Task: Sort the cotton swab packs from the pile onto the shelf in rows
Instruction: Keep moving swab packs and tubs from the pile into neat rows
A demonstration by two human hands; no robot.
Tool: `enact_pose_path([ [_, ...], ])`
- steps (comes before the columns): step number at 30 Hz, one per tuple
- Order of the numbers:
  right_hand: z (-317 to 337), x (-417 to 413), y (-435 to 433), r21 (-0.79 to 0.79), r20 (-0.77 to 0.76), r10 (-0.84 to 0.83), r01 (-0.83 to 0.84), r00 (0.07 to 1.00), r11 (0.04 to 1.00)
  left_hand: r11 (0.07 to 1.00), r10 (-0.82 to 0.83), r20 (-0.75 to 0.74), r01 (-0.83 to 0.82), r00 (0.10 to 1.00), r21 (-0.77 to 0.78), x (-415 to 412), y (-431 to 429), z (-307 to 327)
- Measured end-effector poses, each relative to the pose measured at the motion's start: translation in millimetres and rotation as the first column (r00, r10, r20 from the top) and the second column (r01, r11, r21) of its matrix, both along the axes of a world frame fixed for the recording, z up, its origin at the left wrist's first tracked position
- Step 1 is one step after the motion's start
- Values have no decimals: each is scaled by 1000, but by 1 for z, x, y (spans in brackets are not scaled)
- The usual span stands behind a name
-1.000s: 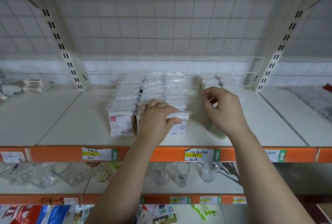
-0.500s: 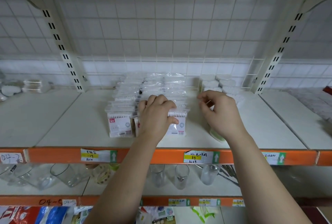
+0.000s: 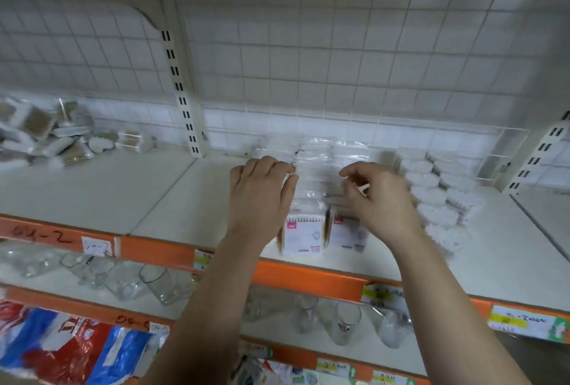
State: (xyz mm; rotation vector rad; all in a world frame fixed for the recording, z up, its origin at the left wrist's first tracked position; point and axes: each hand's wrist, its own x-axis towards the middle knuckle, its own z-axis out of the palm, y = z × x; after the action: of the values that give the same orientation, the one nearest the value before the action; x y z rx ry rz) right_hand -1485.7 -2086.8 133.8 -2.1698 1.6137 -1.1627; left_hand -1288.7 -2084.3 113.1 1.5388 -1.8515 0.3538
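Glossy rectangular cotton swab packs [image 3: 303,236] rowed on white shelf [image 3: 160,199], left hand [image 3: 262,196] loosely curled, fingers apart, lifted off front pack, right hand [image 3: 381,202] fingers blurred, cannot tell

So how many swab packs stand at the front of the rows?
2: left pack beside the left hand, right pack below the right hand. Others may be hidden.

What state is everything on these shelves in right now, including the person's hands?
Cotton swab packs: upright in rows on the shelf.
Pile: jumbled, unsorted, at far left.
Left hand: fingers relaxed, over the rows.
Right hand: fingers curled; whether it holds anything is blurred.
Glasses: empty, one level down.
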Motion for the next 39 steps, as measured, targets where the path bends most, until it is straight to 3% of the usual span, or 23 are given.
enact_pose_path([
  [16, 7, 287, -9, -9, -49, 429, -430, 902, 903, 912, 406, -38, -401, 913, 84, 263, 76, 7],
  [26, 0, 471, 18, 31, 49, 459, -461, 887, 887, 882, 442, -7, -433, 897, 188, 431, 113, 3],
  [39, -14, 600, -1, 79, 89, 509, -515, 856, 853, 871, 474, -93, -451, 876, 192, 540, 112, -15],
])
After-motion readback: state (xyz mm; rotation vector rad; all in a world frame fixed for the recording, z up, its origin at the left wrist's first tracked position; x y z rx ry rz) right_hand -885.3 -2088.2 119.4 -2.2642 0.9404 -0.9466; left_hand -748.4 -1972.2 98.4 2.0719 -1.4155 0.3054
